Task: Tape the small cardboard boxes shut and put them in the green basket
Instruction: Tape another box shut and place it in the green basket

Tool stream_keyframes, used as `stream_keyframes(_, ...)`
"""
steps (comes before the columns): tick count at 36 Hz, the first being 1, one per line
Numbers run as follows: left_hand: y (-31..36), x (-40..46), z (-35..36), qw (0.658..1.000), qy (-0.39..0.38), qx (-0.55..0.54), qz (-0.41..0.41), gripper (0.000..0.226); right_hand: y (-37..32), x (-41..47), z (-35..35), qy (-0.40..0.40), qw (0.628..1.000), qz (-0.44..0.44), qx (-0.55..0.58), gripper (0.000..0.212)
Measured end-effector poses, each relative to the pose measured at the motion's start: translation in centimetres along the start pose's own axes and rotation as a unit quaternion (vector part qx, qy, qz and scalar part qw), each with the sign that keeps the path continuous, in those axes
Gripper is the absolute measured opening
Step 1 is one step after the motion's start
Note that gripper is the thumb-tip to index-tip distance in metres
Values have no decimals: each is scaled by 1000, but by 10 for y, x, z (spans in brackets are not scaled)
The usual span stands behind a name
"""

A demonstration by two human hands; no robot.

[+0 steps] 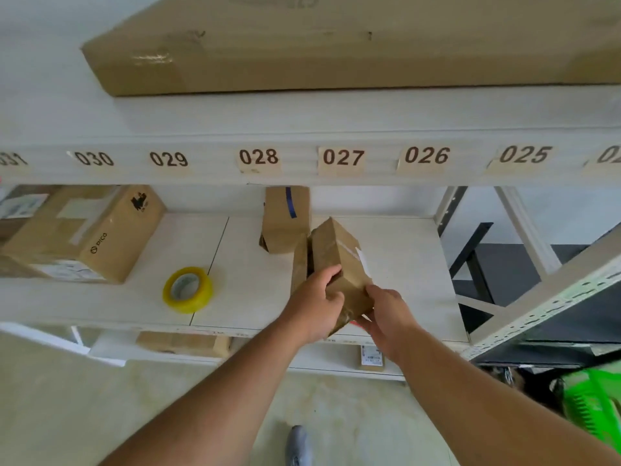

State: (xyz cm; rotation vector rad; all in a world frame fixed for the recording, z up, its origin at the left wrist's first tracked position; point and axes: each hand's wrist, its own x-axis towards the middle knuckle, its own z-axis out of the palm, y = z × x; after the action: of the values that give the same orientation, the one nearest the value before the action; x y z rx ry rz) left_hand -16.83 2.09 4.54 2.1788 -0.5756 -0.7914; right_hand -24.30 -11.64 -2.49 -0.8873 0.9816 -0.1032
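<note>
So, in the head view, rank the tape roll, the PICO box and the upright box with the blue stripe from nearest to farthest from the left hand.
From the left hand:
1. Upright box with the blue stripe, just behind it.
2. Tape roll, to its left.
3. PICO box, far left on the shelf.

White shelf board [403, 250], seam lines running front to back. Yellow tape roll [188, 290] lying at 9 o'clock from centre. Large brown carton [84, 237] at far 9 o'clock, printed side facing out. Small upright box [285, 220] with blue stripe at 12 o'clock, against back wall.
</note>
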Motion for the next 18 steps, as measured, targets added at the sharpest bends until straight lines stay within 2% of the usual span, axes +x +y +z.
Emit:
stream_keyframes(4,-8,-15,-7,999,-6,50,-13,52,24,-4,8,-11,999,33,36,35)
stream_keyframes(7,-18,-21,-13,995,-10,97,-13,52,40,-8,21,-14,998,48,45,28)
stream_keyframes(13,-43,-25,-25,985,-9,174,-2,53,69,-5,54,-37,996,76,30,19)
stream_keyframes(18,-69,-22,-32,974,-43,220,35,52,82,-2,78,-20,995,93,-8,22)
